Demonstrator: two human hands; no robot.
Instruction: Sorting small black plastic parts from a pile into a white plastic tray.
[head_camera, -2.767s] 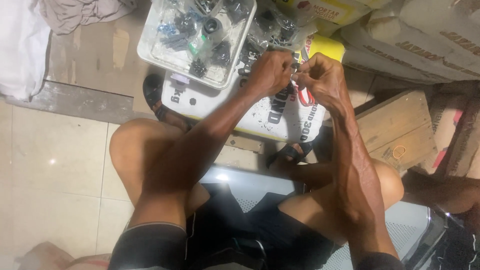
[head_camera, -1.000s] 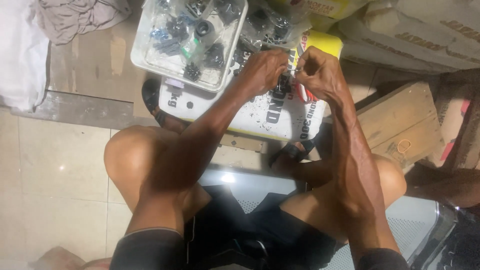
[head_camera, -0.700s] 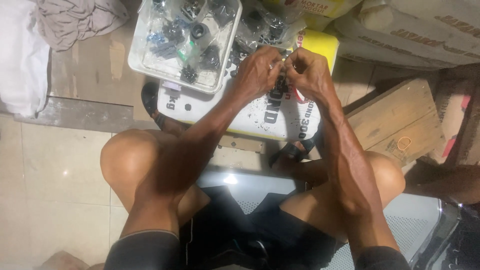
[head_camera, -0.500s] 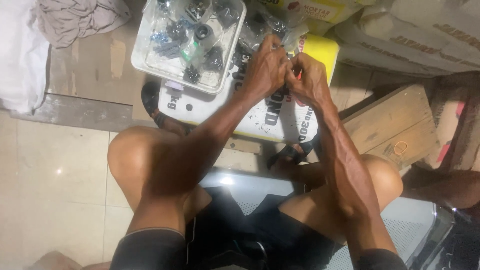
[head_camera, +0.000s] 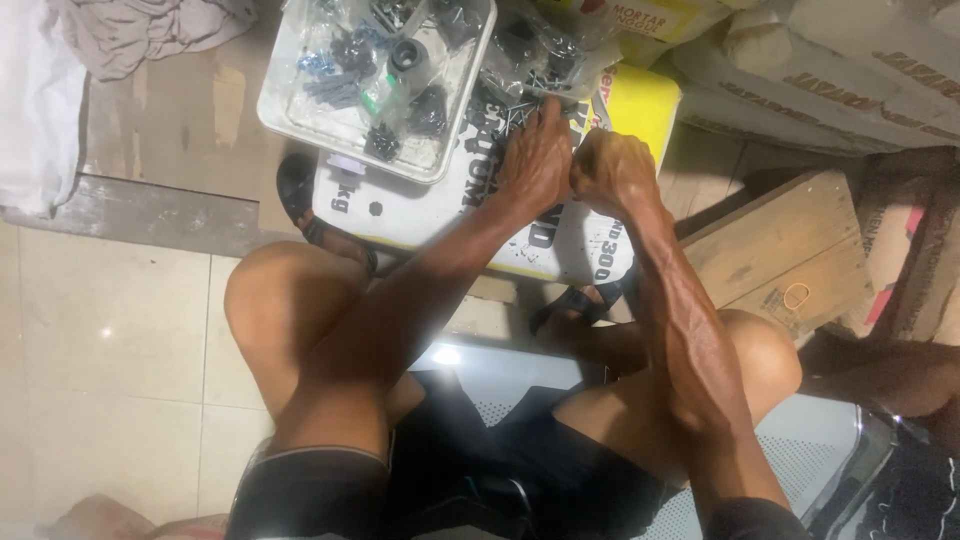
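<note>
Small dark parts (head_camera: 520, 110) lie heaped on the white sack (head_camera: 420, 205), just past your left hand (head_camera: 535, 160), whose fingertips touch them. Your right hand (head_camera: 612, 172), pressed alongside, is fisted; its contents are hidden. Clear tray (head_camera: 300, 120) sits left.

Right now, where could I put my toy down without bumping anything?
The pale floor tiles left of the knee lie bare, as does the wooden crate top. It is crowded around the parts tray and both hands.
</note>
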